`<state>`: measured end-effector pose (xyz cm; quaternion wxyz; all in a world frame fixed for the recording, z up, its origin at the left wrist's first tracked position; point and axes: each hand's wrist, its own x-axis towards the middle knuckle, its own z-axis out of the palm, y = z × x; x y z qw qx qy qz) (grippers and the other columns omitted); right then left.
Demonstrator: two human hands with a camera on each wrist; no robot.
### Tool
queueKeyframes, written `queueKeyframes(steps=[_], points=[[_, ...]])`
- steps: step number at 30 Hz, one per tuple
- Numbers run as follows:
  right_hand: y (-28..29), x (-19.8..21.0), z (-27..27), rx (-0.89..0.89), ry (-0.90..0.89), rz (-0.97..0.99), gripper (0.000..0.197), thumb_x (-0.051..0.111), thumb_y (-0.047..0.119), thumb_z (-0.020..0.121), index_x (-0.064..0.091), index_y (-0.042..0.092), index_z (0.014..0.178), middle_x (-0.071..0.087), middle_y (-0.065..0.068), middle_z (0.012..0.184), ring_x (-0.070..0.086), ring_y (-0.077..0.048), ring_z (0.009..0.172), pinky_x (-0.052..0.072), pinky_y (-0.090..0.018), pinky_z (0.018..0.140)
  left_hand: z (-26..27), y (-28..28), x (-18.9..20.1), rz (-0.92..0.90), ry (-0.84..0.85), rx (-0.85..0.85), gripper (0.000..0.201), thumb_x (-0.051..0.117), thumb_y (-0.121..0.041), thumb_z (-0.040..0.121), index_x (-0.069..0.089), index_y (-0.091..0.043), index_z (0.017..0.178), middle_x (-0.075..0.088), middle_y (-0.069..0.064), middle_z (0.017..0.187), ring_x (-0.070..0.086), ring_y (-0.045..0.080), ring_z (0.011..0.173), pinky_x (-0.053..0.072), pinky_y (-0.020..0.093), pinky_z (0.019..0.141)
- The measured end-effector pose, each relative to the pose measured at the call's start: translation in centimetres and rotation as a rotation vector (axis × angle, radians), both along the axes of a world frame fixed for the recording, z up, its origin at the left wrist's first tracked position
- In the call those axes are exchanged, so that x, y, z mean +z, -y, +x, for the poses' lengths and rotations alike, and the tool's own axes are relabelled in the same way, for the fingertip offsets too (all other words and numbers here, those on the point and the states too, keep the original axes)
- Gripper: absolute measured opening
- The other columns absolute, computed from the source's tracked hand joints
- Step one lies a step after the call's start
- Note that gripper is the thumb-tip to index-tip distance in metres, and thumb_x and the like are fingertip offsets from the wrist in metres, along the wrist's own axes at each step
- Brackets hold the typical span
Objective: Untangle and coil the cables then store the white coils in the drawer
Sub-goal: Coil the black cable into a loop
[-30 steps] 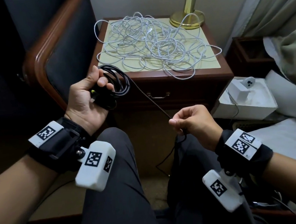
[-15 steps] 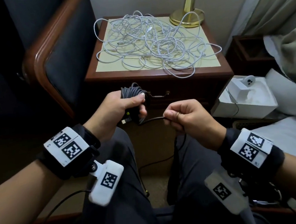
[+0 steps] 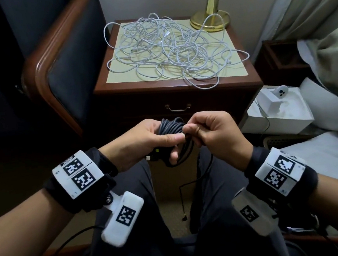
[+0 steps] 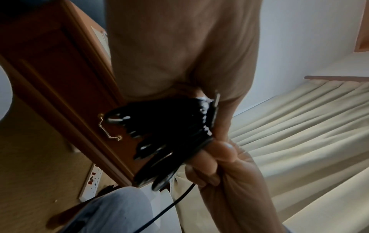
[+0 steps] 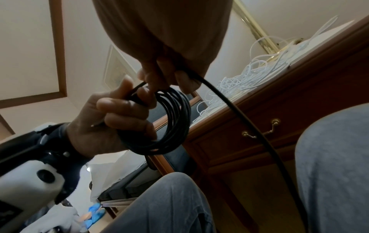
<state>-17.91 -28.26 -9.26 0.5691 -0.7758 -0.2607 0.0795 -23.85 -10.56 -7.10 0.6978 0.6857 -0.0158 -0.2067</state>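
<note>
Right now both hands meet at the centre of the head view, just below the drawer front. The left hand [image 3: 144, 138] is wrapped round a bundle of black loops, the black coil [image 3: 172, 127], with the thumb lying across the top of it; the right-wrist view shows the fingers curled through the loops. The right hand [image 3: 212, 129] pinches the running strand of the same black cable against the coil's right edge, fingers tightly curled. Below the hands the loose tail [image 3: 192, 182] drops between the knees toward the carpet, ending in a small plug near the lower middle of the frame.

The white cables [image 3: 168, 48] lie in one tangled heap on the nightstand top [image 3: 234, 66] in the upper middle of the frame, one loop hanging over the front edge. Under them the drawer [image 3: 203, 103] is closed, its brass handle [image 3: 178, 107] just above the hands. A brass lamp base [image 3: 209, 20] stands at the upper right of the top, and a strand of the heap loops in front of it.

Risks, as I judge them: the coil is held by one hand only, so a slack thumb could let the loops spring apart. The dangling tail could snag on a knee and kink. Later, tugging the white heap might tighten its knots or drag strands against the lamp.
</note>
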Motion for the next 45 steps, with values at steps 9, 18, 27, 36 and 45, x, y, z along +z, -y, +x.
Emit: queueKeyframes(steps=[9,18,27,36,45], points=[[0.9,0.0,1.5,0.037,-0.306,0.183,0.024,0.076,0.009,0.073,0.052,0.009,0.071,0.050,0.001,0.057,0.042,-0.004,0.044,0.035,-0.016,0.043,0.7,-2.6,2.0,-0.163,-0.016,0.136,0.008,0.062,-0.010,0.078,0.066,-0.007,0.071,0.045,0.004,0.044,0.047,0.016,0.043,0.046,0.022,0.051],[2.7,-1.0,4.6,-0.233,-0.522,0.328,0.019,0.066,-0.001,0.080,0.055,0.009,0.069,0.054,0.002,0.052,0.047,-0.010,0.047,0.039,-0.019,0.047,1.6,-5.3,2.4,-0.621,0.021,0.537,0.013,0.055,-0.022,0.079,0.056,-0.010,0.073,0.041,-0.005,0.045,0.043,0.011,0.047,0.040,0.024,0.077],[0.7,-0.1,1.0,-0.020,-0.268,-0.159,0.024,0.071,0.012,0.084,0.062,0.011,0.061,0.052,0.001,0.045,0.041,-0.005,0.038,0.035,-0.017,0.042,2.2,-3.7,1.6,-0.609,0.169,0.665,0.014,0.054,-0.018,0.089,0.057,-0.009,0.079,0.051,-0.003,0.058,0.053,0.008,0.056,0.049,0.020,0.066],[-0.5,0.5,-0.7,0.216,-0.053,-0.176,0.029,0.061,0.025,0.088,0.059,0.026,0.059,0.045,0.013,0.042,0.038,-0.003,0.043,0.029,-0.021,0.048,0.8,-0.9,0.7,0.022,0.189,0.328,0.038,0.058,-0.022,0.086,0.061,0.015,0.093,0.074,0.017,0.084,0.068,0.023,0.073,0.057,0.032,0.072],[-0.2,0.8,-0.8,0.205,-0.100,0.073,0.020,0.070,0.028,0.076,0.056,0.015,0.082,0.053,-0.001,0.053,0.045,-0.007,0.052,0.033,-0.022,0.051,0.1,-0.1,0.4,0.049,0.018,0.061,0.017,0.063,-0.022,0.086,0.061,-0.008,0.076,0.058,0.010,0.056,0.055,0.023,0.055,0.047,0.028,0.057]])
